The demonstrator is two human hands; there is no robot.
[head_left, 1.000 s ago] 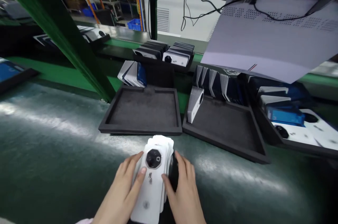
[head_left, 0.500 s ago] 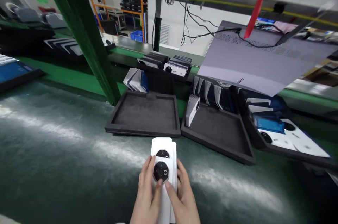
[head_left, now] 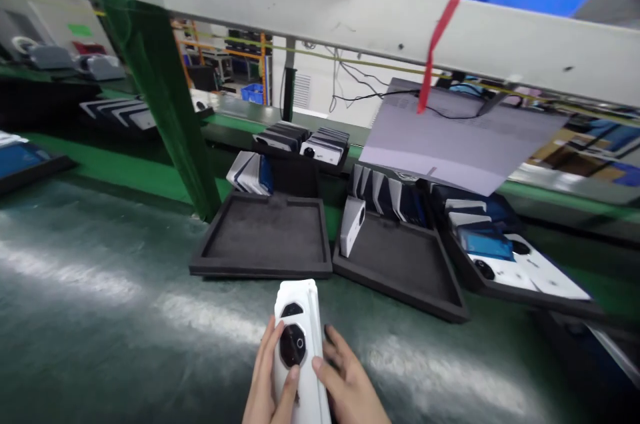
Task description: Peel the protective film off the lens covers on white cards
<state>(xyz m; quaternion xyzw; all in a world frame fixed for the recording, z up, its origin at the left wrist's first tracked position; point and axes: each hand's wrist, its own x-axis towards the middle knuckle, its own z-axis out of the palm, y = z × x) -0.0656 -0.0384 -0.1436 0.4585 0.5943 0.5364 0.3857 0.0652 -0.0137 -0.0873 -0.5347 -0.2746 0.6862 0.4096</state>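
Two dark trays (head_left: pixel 263 272) are seen ahead of the hands. Between the hands, a stack of white panels (head_left: pixel 311 351) is held, slightly staggered; edges are best pressed evenly. It is pinched by the left hand (head_left: pixel 267 377); the right hand (head_left: pixel 350 384) is spread, thumb against its edge, fingers looser than earlier.

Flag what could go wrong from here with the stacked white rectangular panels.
The stack of white rectangular panels has uneven edges, so it might slip between the left hand and right hand. The left thumb sits at the lower edge of the glossy black octagonal patch, which could get smudged.
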